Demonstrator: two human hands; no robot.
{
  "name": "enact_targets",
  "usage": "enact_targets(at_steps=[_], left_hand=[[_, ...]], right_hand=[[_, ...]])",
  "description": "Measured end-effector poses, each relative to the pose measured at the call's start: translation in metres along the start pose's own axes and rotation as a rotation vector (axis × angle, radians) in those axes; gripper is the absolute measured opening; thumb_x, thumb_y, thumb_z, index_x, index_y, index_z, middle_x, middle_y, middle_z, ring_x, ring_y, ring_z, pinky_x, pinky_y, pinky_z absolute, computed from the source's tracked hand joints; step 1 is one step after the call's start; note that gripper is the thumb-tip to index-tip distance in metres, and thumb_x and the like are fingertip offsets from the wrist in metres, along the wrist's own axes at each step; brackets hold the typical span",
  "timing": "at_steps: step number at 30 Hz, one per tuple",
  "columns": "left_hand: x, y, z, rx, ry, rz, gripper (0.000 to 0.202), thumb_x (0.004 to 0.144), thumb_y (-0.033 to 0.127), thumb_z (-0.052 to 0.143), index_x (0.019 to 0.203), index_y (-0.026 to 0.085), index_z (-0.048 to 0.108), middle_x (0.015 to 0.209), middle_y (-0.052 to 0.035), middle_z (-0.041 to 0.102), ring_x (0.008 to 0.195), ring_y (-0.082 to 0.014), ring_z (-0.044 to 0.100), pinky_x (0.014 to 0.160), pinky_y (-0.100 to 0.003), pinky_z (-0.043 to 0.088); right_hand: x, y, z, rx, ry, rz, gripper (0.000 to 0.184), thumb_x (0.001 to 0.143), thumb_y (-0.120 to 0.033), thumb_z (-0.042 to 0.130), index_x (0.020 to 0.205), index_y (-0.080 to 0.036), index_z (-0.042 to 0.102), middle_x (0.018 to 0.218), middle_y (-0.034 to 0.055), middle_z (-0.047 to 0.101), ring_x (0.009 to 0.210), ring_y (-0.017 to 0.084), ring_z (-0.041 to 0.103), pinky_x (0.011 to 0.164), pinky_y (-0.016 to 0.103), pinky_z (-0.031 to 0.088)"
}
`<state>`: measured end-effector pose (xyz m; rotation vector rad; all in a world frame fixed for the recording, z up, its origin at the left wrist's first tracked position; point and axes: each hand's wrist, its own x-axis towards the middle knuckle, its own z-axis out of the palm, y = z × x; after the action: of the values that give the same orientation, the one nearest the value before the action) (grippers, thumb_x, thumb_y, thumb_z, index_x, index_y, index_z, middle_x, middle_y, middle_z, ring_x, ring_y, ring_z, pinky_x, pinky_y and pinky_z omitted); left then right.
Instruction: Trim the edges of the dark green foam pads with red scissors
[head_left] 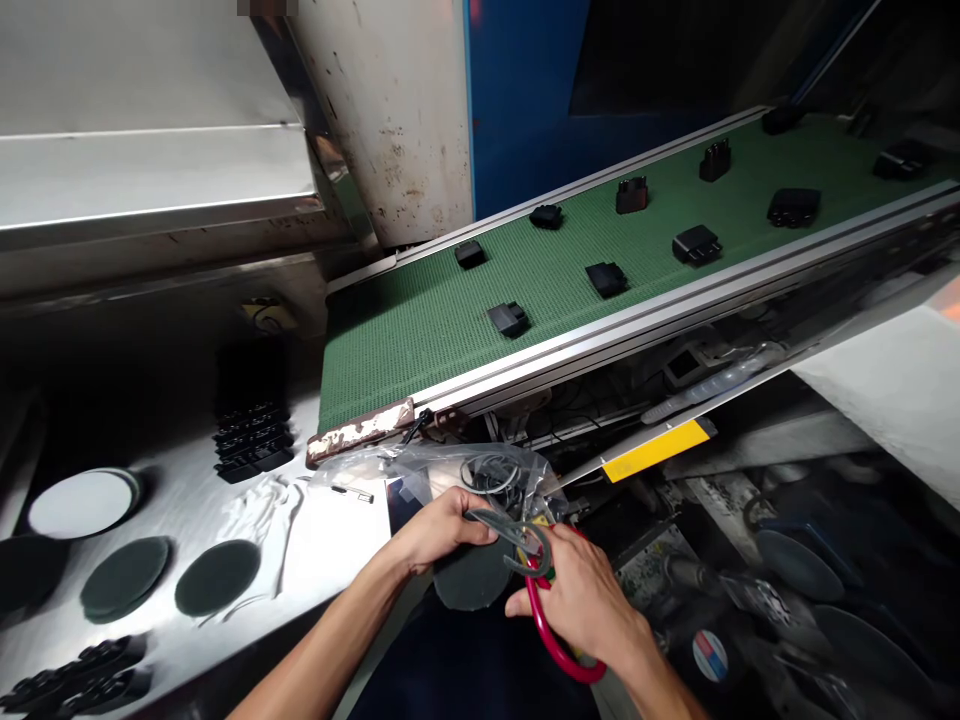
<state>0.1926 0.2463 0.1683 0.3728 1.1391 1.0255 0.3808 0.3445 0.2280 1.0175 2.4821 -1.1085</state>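
My left hand [448, 527] is closed on a dark grey round disc [472, 578], thumb on top near its upper edge. My right hand [589, 595] grips red-handled scissors [546, 640], with their blades at the disc's right edge. A curled dark strip [541, 562] arches around the blades, seemingly coming off the disc's edge. Just behind both hands lies a clear plastic bag [536, 465] with curled grey strips [499, 475] inside. The blade tips are partly hidden by the strip and my fingers.
A green conveyor belt [420, 340] carries several black plug adapters [510, 319]. On the metal table [165, 660] at left lie dark discs [217, 578], a white-topped disc [82, 503], rows of black parts [253, 440] and a white glove [262, 525]. A yellow-marked edge [656, 450] is at right.
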Motion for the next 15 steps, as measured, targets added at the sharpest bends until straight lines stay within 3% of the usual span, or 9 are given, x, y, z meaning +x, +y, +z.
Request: enact_targets(at_steps=[7, 12, 15], left_hand=[[-0.005, 0.006, -0.005, -0.043, -0.040, -0.026, 0.024, 0.065, 0.028, 0.078, 0.083, 0.013, 0.074, 0.078, -0.0040, 0.072, 0.067, -0.0157, 0.060, 0.068, -0.026, 0.046], [-0.014, -0.004, -0.004, -0.178, 0.026, -0.027, 0.029, 0.069, 0.032, 0.077, 0.090, 0.012, 0.072, 0.082, -0.0074, 0.073, 0.070, -0.0186, 0.063, 0.068, -0.028, 0.048], [-0.011, -0.008, 0.001, -0.150, 0.077, -0.007, 0.025, 0.068, 0.029, 0.077, 0.085, 0.011, 0.073, 0.075, -0.0058, 0.071, 0.064, -0.0157, 0.060, 0.063, -0.025, 0.046]], right_hand=[[0.000, 0.000, 0.000, 0.043, 0.044, -0.002, 0.041, 0.057, -0.038, 0.086, 0.088, -0.029, 0.061, 0.091, -0.0047, 0.066, 0.088, 0.020, 0.059, 0.077, 0.027, 0.039], [-0.002, 0.001, 0.001, 0.036, 0.032, 0.017, 0.040, 0.058, -0.038, 0.085, 0.088, -0.028, 0.061, 0.090, -0.0042, 0.066, 0.087, 0.020, 0.060, 0.076, 0.027, 0.039], [-0.003, 0.001, 0.003, -0.008, 0.029, 0.013, 0.049, 0.055, -0.042, 0.086, 0.094, -0.028, 0.060, 0.097, -0.0017, 0.065, 0.093, 0.023, 0.059, 0.080, 0.029, 0.040]])
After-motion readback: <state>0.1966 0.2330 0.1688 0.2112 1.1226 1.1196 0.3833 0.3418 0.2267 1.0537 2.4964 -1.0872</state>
